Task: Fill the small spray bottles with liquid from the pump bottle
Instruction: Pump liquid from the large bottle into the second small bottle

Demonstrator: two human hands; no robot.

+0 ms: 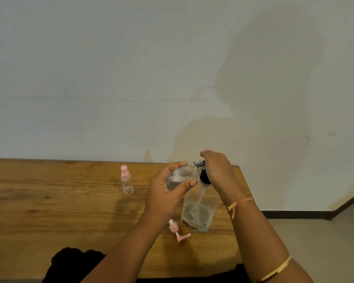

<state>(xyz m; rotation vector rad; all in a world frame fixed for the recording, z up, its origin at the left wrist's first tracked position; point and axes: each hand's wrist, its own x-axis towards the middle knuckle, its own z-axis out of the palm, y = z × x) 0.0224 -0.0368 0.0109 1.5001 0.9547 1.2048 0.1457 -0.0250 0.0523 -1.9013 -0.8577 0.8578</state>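
Observation:
My left hand (168,190) grips a small clear spray bottle (180,177), tilted on its side with its mouth toward the pump nozzle (199,164); some liquid shows inside it. My right hand (218,170) rests on top of the black pump head (204,177) of the clear pump bottle (198,213), which stands on the wooden table (59,211) with liquid in its lower part. A pink spray cap (177,230) lies loose on the table just left of the pump bottle. Another small clear bottle with a pink cap (126,181) stands further left.
The table's right edge (246,186) runs close beside the pump bottle, with floor beyond it. A pale wall rises right behind the table. A dark shape (74,264) lies at the near edge under my left forearm.

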